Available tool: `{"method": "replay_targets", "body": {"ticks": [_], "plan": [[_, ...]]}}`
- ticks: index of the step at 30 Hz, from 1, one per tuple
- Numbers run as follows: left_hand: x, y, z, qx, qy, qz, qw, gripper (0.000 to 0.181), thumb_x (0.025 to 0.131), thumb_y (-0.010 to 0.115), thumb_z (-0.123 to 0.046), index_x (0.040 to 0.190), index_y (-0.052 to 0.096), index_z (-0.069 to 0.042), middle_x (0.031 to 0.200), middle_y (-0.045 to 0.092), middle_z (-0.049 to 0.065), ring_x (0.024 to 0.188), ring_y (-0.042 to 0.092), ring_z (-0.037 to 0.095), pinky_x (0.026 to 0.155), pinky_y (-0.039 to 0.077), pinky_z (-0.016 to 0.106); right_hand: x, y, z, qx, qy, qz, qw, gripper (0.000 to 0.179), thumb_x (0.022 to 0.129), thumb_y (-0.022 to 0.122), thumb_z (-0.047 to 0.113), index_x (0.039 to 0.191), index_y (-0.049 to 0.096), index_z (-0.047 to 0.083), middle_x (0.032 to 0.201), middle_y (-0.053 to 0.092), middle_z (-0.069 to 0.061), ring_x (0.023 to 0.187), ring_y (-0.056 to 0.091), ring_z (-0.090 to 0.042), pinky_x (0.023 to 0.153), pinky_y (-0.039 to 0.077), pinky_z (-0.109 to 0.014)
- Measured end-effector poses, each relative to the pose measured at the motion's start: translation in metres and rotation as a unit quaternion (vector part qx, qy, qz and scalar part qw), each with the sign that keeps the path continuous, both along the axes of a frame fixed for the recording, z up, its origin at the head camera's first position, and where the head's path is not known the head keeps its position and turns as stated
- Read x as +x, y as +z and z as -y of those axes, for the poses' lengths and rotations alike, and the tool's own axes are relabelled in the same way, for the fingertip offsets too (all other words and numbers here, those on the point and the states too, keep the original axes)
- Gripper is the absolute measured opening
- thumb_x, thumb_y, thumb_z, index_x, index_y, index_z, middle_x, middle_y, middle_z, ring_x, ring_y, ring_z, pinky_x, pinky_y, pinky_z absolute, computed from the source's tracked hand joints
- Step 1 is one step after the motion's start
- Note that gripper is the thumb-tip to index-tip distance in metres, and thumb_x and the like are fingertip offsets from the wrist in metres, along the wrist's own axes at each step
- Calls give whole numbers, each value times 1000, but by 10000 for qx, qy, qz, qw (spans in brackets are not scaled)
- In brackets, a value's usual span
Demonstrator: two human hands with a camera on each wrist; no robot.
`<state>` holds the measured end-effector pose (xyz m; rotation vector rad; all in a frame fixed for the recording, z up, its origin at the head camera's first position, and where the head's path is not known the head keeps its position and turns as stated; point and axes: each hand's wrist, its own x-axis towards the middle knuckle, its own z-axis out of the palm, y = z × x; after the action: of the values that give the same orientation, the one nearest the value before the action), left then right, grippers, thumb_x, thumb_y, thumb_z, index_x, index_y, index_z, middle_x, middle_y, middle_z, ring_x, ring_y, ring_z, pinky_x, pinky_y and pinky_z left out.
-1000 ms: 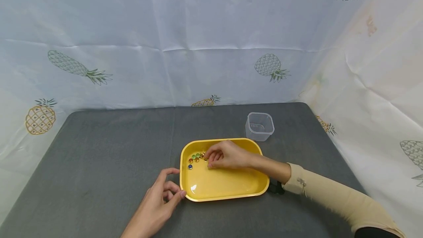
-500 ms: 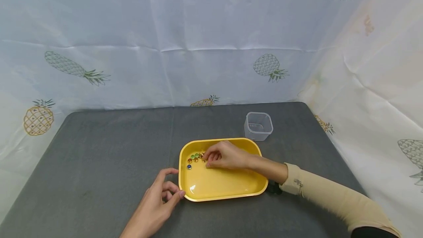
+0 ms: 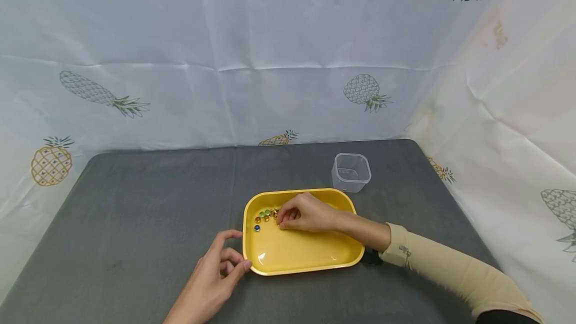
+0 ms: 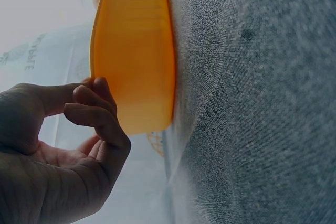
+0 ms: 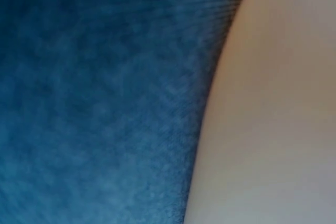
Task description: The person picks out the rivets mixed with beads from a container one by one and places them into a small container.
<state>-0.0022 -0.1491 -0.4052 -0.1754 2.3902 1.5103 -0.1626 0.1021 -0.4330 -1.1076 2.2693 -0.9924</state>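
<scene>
A shallow yellow tray [image 3: 306, 251] lies on the grey table. My left hand [image 3: 211, 276] is at its left front corner: the thumb tip sits on the rim and the index fingertip touches the left side. In the left wrist view, the left hand [image 4: 79, 145] has its fingers curled beside the tray wall [image 4: 134, 51]. Inside the tray's left back part lie small shiny beads: green [image 3: 264, 214], amber [image 3: 258, 219], blue [image 3: 257, 228] and gold [image 3: 274, 212]. My right hand [image 3: 308, 214] reaches in with fingers bent, fingertips among the gold pieces. Anything between those fingertips is too small to tell.
A clear square plastic tub [image 3: 351, 174] stands behind the tray's right back corner. A pineapple-print curtain [image 3: 279, 39] hangs behind the table. The right wrist view holds only blurred dark fabric [image 5: 94, 103] and bare skin [image 5: 278, 129].
The right fingertips have shifted very slightly left and nearer the gold pieces. The left hand keeps its place at the tray. The whole head view has drifted a little.
</scene>
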Motion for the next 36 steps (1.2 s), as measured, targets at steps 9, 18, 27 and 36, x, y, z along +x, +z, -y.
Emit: {"method": "replay_targets", "body": {"ticks": [9, 18, 27, 36], "plan": [[0, -1, 1, 4, -36, -15, 10000, 58, 100, 79, -15, 149, 47, -12, 90, 73, 1, 62, 56, 11, 58, 45, 26, 1, 2, -1, 15, 13, 60, 10000, 4, 99, 80, 12, 102, 82, 12, 90, 78, 4, 78, 66, 3, 78, 59, -19], [0, 0, 0, -23, 4, -16, 10000, 58, 100, 79, -14, 148, 48, -13, 89, 73, 1, 62, 56, 11, 58, 45, 25, -1, 1, -1, 15, 36, 62, 10000, 3, 99, 80, 12, 102, 82, 13, 91, 78, 5, 79, 67, 3, 78, 60, -20], [0, 0, 0, -26, 3, -8, 10000, 58, 100, 79, -14, 148, 48, -13, 89, 74, 1, 62, 57, 11, 58, 45, 25, -1, 2, -3, -100, -7, 187, 9998, 5, 99, 81, 14, 103, 82, 13, 93, 79, 5, 80, 68, 1, 79, 61, -21], [0, 0, 1, -3, -47, -36, 10000, 59, 100, 79, -13, 149, 47, -12, 90, 75, 2, 61, 57, 11, 57, 45, 26, 0, 4, -5, -170, -61, 166, 9997, 5, 98, 82, 14, 103, 83, 14, 93, 79, 4, 79, 68, -1, 78, 61, -22]]}}
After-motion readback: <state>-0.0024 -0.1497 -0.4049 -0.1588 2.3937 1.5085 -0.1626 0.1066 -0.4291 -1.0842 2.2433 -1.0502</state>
